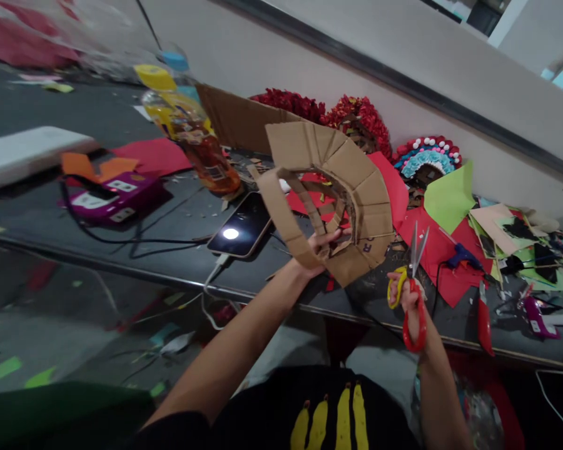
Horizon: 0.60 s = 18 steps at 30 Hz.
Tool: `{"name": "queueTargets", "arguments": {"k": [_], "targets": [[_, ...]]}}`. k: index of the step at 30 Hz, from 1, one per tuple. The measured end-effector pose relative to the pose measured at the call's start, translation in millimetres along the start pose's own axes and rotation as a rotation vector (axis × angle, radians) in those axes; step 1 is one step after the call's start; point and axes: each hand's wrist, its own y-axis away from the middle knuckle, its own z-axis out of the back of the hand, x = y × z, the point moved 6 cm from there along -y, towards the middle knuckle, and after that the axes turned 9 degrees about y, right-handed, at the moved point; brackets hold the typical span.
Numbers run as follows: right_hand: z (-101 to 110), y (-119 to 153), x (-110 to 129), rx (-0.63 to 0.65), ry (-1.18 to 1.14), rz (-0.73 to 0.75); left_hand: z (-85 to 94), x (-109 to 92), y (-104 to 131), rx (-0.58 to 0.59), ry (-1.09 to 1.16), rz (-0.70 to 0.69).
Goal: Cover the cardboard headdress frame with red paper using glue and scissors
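Note:
My left hand (319,249) is closed on a cardboard headdress frame (368,200), a curved fan of creased brown panels with a band looping off its left side. The frame is held up over the front part of the dark table. To its right, my right hand (406,292) grips a pair of scissors (413,281) with one yellow and one red handle. Their blades point upward and stand slightly apart, clear of the cardboard. Part of my left hand's fingers is hidden inside the frame.
A phone (241,226) on a cable, a drink bottle (206,147) and a purple power strip (117,197) lie left. Red paper (455,275), a blue glue gun (464,256) and a red-handled tool (485,319) are right. Decorated headdresses (426,159) lean against the wall.

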Motion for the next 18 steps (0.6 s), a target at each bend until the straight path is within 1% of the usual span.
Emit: {"name": "queueTargets", "arguments": {"k": [3,5,7,11,13,16,18], "targets": [[-3.3,10.3,-14.7,-0.037,0.057,0.003,-2.5,-2.0,7.5,-0.034,-0.024,-0.006],[-5.6,12.0,-16.6,-0.033,0.075,-0.004,-4.6,-1.4,13.3,-0.071,-0.046,-0.004],[-8.9,12.4,-12.3,-0.015,0.082,-0.002,-8.0,0.2,19.6,-0.108,-0.054,-0.007],[-19.2,16.3,2.7,0.08,0.064,0.021,-14.8,3.6,31.2,-0.21,-0.024,-0.031],[-21.8,19.0,7.8,0.098,0.068,0.044,-18.0,6.0,35.2,-0.246,-0.015,-0.036],[-21.6,20.8,9.2,0.094,0.072,0.075,-22.5,11.0,38.6,-0.254,-0.013,-0.019],[-19.7,19.8,6.4,0.086,0.067,0.074,-24.8,14.6,39.5,-0.232,-0.021,0.002]]}}
